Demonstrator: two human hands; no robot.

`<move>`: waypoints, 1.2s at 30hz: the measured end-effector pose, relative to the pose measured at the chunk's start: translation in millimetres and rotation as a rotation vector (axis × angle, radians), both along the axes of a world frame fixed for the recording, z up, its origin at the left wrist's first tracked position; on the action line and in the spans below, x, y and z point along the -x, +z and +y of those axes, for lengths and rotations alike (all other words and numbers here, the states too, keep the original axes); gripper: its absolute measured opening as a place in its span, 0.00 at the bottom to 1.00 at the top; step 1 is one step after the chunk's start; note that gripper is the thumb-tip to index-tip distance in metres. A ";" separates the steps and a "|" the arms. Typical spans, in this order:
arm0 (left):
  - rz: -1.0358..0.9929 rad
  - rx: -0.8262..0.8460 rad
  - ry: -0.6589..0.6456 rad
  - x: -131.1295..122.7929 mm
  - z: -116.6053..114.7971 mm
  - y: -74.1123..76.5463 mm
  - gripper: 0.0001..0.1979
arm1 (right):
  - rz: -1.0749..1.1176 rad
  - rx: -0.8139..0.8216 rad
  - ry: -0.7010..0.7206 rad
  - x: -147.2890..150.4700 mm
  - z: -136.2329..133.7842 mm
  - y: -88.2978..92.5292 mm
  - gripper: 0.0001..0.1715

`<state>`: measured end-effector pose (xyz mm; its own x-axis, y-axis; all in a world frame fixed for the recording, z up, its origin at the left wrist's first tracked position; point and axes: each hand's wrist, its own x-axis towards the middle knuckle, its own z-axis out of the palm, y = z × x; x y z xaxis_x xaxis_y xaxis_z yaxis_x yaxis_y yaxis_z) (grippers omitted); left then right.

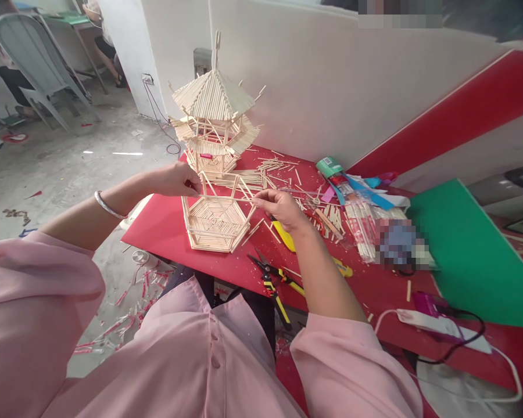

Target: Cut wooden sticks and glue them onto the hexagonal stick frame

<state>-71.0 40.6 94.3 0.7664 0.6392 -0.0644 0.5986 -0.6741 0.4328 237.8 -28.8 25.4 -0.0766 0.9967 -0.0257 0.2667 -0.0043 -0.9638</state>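
Observation:
A hexagonal stick frame (215,222) rests on the red table, its floor laid in rings of pale wooden sticks, with upright posts at the corners. Across its top, on the side away from me, runs a thin wooden stick (222,198). My left hand (178,179) is closed at the stick's left end, its fingertips partly hidden. Thumb and fingers of my right hand (281,208) pinch the right end beside a corner post. Just behind stands a tiered pagoda model (215,98) of the same sticks, with a pointed roof.
Pliers (268,270) and a yellow-handled tool (284,233) lie near my right forearm. Loose sticks (331,223) scatter the red table (152,223). To the right are bagged sticks (361,229), a green board (475,255) and a power strip (444,331) with cables.

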 end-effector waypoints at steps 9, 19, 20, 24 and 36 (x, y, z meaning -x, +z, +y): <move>0.009 0.037 0.034 -0.3 3.4 -4.6 0.09 | 0.004 0.026 0.005 -1.0 0.0 2.3 0.19; -0.008 0.048 0.037 1.3 8.5 -8.2 0.09 | -0.056 0.169 0.089 -0.1 5.5 27.3 0.20; -0.008 0.048 0.037 1.4 8.8 -8.6 0.08 | -0.095 0.155 0.108 -0.3 5.8 29.2 0.19; -0.023 0.048 0.052 1.1 9.2 -10.3 0.08 | -0.256 0.087 0.153 -1.1 6.3 34.5 0.16; 0.121 0.106 0.059 -11.4 15.0 2.3 0.05 | -1.047 0.009 0.353 21.9 18.9 85.9 0.09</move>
<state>-59.7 55.6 96.6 0.7105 0.6672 -0.2236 0.6877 -0.5910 0.4216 215.9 -9.9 111.3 -0.2928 0.9225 -0.2515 0.9384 0.2269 -0.2605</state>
